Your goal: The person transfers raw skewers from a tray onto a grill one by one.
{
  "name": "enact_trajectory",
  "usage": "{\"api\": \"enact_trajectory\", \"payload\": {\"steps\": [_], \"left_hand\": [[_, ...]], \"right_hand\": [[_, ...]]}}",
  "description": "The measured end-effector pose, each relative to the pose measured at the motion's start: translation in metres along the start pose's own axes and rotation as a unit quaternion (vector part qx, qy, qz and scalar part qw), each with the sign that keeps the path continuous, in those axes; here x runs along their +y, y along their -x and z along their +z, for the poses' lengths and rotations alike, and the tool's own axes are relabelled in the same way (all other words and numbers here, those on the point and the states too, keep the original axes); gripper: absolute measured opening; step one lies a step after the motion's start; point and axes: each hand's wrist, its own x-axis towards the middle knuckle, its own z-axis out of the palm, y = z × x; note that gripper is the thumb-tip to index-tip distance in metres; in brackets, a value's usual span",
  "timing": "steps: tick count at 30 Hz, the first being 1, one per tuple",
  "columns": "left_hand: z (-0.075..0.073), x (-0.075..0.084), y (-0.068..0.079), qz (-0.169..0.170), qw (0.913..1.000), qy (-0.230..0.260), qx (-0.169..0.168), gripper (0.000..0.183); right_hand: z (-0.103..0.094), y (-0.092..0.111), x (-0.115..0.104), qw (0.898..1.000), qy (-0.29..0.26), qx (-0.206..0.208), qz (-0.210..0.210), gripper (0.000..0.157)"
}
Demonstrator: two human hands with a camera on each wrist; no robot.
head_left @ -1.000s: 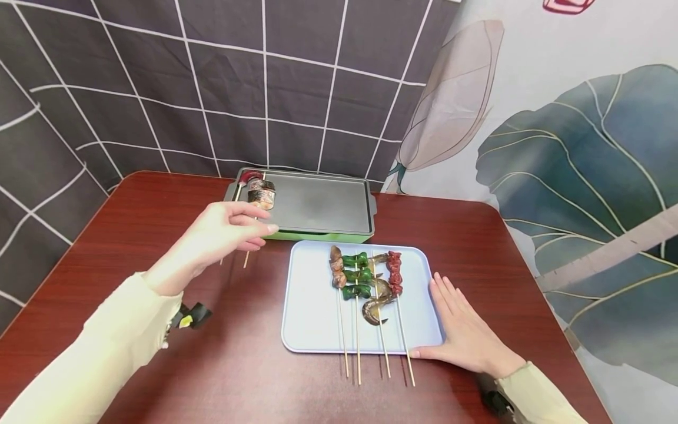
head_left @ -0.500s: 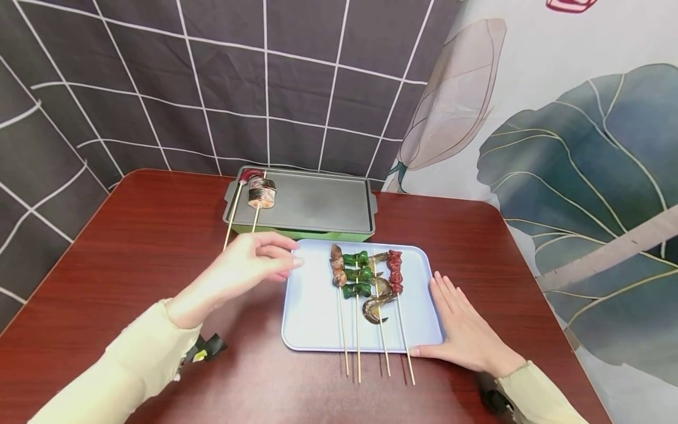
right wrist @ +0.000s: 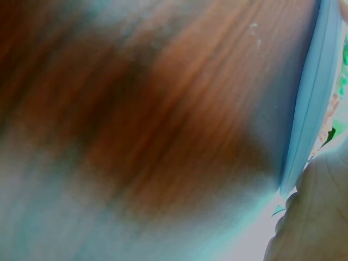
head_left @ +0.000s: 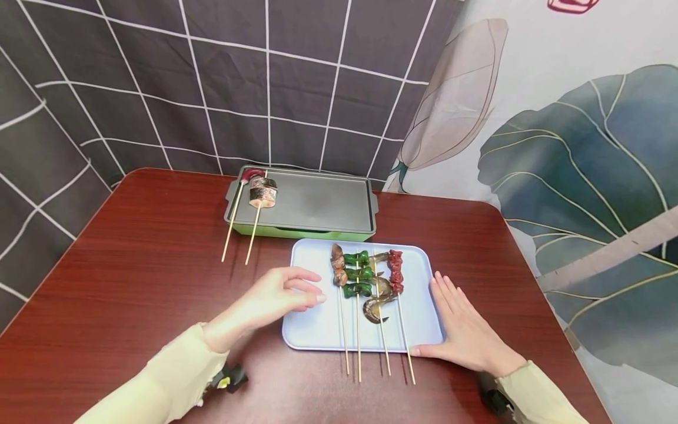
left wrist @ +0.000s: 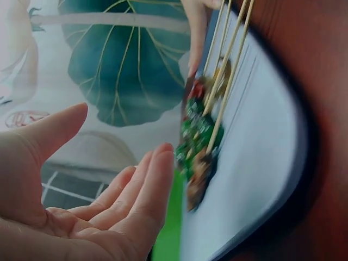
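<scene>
My left hand (head_left: 281, 297) hovers over the left side of the light blue tray (head_left: 312, 330), fingers loosely bent with nothing between them. Its fingertips are just left of a brownish meat skewer (head_left: 338, 272). Beside that lie a green pepper skewer (head_left: 357, 274), a shrimp skewer (head_left: 377, 294) and a dark red meat skewer (head_left: 395, 274), sticks overhanging the tray's near edge. In the left wrist view, the thumb and fingers are spread apart near the skewers. My right hand (head_left: 466, 330) rests along the tray's right edge, fingers straight, thumb at the near corner.
Behind the tray stands a green grill (head_left: 318, 206) with a dark flat top. A banded fish-like skewer (head_left: 262, 193) and a dark red skewer (head_left: 249, 175) lie on its left end, sticks jutting toward me. A dark grid-patterned cloth (head_left: 222, 76) rises behind the table (head_left: 148, 247).
My left hand has moved from the skewer sticks at the grill, toward me and rightward, to over the tray. The right hand and the tray stay put.
</scene>
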Motion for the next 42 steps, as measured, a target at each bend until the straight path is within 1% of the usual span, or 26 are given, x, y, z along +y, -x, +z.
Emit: {"api": "enact_trajectory", "payload": {"steps": [5, 10, 15, 20, 26, 30, 34, 38, 42], "left_hand": [[0.014, -0.011, -0.001, -0.020, 0.9991, 0.029, -0.023, 0.053], [0.030, -0.020, -0.002, -0.036, 0.9969, 0.059, -0.037, 0.054], [0.040, -0.027, -0.004, -0.050, 0.9945, 0.078, -0.048, 0.059], [0.045, -0.031, -0.006, -0.060, 0.9929, 0.083, -0.060, 0.058], [0.050, -0.033, -0.007, -0.065, 0.9914, 0.094, -0.063, 0.052], [0.053, -0.033, -0.009, -0.068, 0.9902, 0.104, -0.064, 0.052], [0.054, -0.035, -0.010, -0.071, 0.9901, 0.104, -0.062, 0.052], [0.054, -0.037, -0.012, -0.069, 0.9893, 0.110, -0.066, 0.053], [0.054, -0.038, -0.013, -0.060, 0.9890, 0.119, -0.065, 0.052]], "right_hand": [[-0.001, 0.000, -0.002, 1.000, 0.001, -0.001, -0.001, 0.135], [-0.001, 0.001, -0.003, 1.000, -0.001, 0.005, -0.006, 0.133], [-0.001, 0.001, -0.004, 1.000, -0.003, 0.005, -0.004, 0.133], [-0.001, 0.000, -0.004, 1.000, -0.006, 0.004, -0.002, 0.133], [-0.001, 0.000, -0.004, 1.000, -0.007, 0.005, -0.003, 0.133], [-0.001, 0.000, -0.003, 1.000, -0.007, 0.004, -0.003, 0.134], [-0.001, 0.000, -0.003, 1.000, -0.005, 0.005, -0.004, 0.134], [-0.001, 0.000, -0.003, 1.000, -0.004, 0.006, -0.005, 0.134], [-0.001, 0.000, -0.003, 1.000, -0.004, 0.005, -0.005, 0.133]]}}
